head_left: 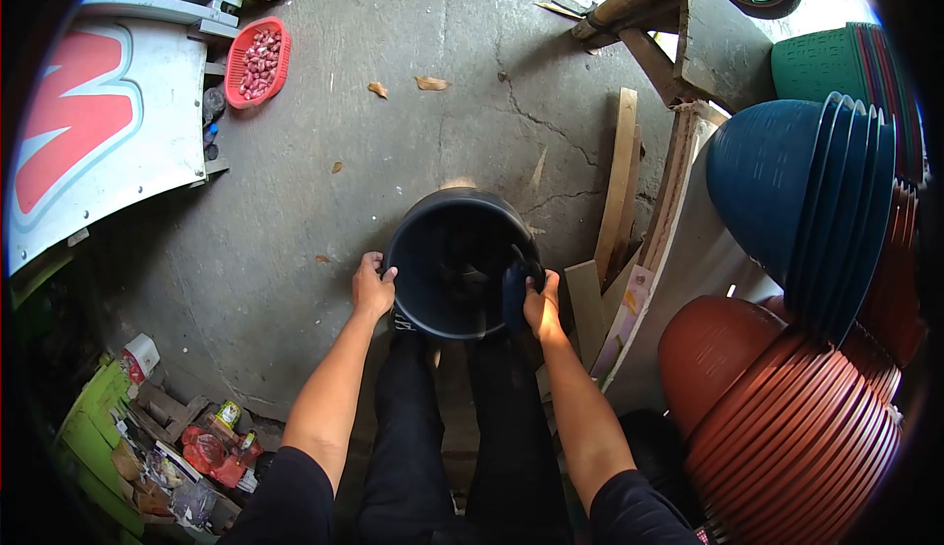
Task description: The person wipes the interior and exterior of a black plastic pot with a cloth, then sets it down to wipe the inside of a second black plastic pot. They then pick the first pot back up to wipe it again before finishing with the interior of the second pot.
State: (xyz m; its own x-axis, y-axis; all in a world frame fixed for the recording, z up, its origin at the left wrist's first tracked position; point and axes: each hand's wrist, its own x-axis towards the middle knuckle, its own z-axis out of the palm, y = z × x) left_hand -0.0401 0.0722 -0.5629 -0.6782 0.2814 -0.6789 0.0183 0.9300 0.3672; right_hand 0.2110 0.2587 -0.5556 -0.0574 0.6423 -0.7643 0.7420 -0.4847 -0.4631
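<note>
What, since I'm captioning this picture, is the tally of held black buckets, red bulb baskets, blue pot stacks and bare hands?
Black bucket: 1
Red basket: 1
Blue pot stack: 1
Left hand and right hand: 2
Total: 5

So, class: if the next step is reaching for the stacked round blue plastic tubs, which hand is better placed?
Probably the right hand: it is at the right side of the round black plastic bucket, nearer the blue tubs. The left hand grips the opposite side, farther away.
</note>
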